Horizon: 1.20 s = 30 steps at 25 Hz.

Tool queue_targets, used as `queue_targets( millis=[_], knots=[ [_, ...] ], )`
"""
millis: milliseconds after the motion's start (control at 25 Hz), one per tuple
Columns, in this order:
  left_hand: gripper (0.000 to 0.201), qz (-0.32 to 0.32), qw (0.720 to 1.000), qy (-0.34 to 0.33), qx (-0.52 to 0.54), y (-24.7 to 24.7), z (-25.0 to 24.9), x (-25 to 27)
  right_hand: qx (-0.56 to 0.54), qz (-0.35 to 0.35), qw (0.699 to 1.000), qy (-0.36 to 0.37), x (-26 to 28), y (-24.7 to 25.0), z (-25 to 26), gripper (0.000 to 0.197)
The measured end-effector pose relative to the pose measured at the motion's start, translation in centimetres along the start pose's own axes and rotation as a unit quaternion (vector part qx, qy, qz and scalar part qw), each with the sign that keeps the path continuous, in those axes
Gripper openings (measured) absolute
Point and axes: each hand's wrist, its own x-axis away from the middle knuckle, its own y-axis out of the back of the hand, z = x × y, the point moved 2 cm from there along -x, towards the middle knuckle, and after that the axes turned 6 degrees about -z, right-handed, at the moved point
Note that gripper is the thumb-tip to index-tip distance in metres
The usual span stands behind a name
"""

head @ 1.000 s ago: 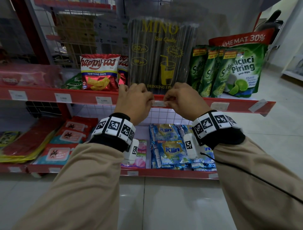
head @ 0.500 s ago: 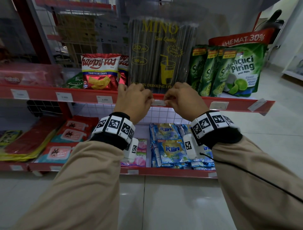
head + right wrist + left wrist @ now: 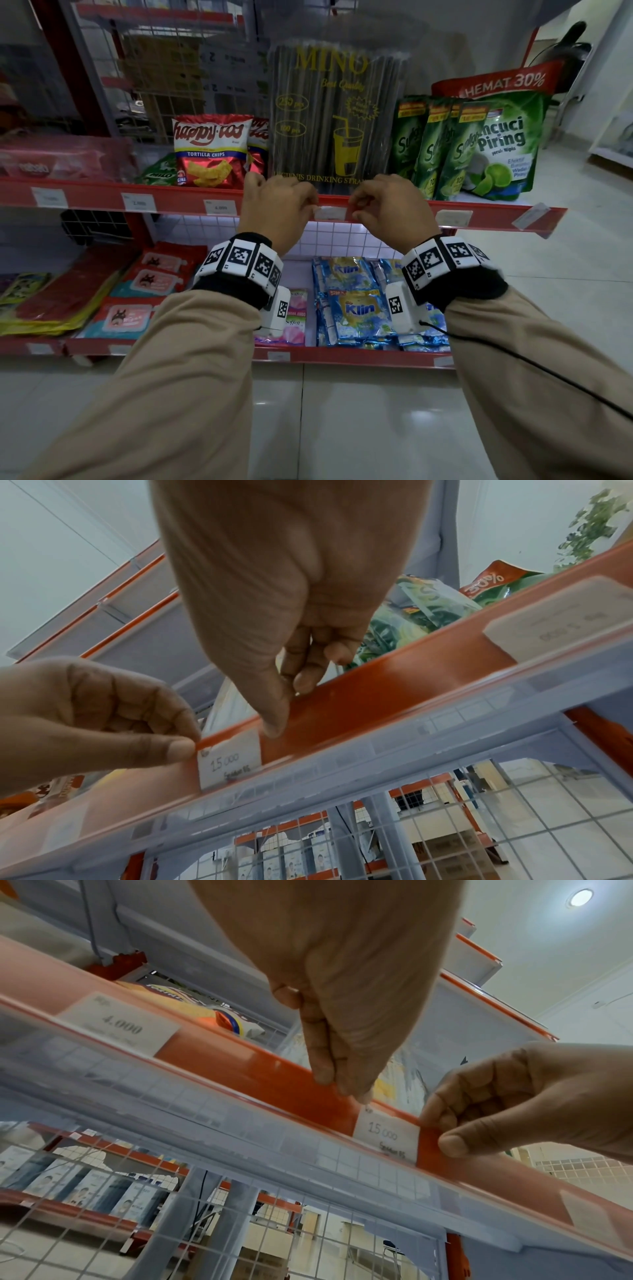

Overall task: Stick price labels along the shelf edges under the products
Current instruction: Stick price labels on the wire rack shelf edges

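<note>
Red shelf (image 3: pixel 191 200) with snacks, a tall pack of drinking straws (image 3: pixel 337 116) and green soap pouches (image 3: pixel 479 147); its front edge carries a clear strip holding earlier price tags. Directly under the straws, the price label (image 3: pixel 385 1135), marked 15.000, lies flat against the shelf edge behind the clear strip.

Left hand (image 3: pixel 279 209): fingers curled, thumb and forefinger pinching the top lip of the edge beside the label's left end. Right hand (image 3: pixel 388 205): fingers curled, thumb tip pressed on the red edge just beside the label's right end, forefinger at the top lip.

Risks, as judged from this position. If the hands let go unevenly, the label may sit tilted or slide sideways along the edge. If the clear strip is pried too far, it may pop loose and free the neighbouring tag (image 3: pixel 118 1023). Knuckles close under the straws could nudge the pack and tip it forward. Whether the label's lower edge is fully seated cannot be told.
</note>
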Motion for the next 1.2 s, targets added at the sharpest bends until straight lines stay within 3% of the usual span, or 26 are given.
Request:
queue_targets(
  millis=[320, 480, 720, 1200],
  knots=[
    [0.019, -0.068, 0.997, -0.015, -0.033, 0.0, -1.8, 0.2, 0.110, -0.022, 0.993, -0.034, 2.8, 2.8, -3.8, 0.021],
    [0.025, -0.035, 0.998, -0.044, 0.004, -1.3, -5.8, -0.1, 0.141, -0.046, 0.986, -0.074, 4.6, 4.4, -6.9, 0.021],
    [0.051, 0.064, 0.991, -0.115, 0.015, -4.1, -12.1, -1.1, 0.081, -0.050, 0.992, -0.079, 5.7, 5.6, -10.0, 0.020],
    [0.042, 0.028, 0.996, -0.082, -0.005, -5.6, -14.2, -2.0, 0.040, -0.072, 0.996, -0.038, 5.8, 5.6, -10.8, 0.017]
  ],
)
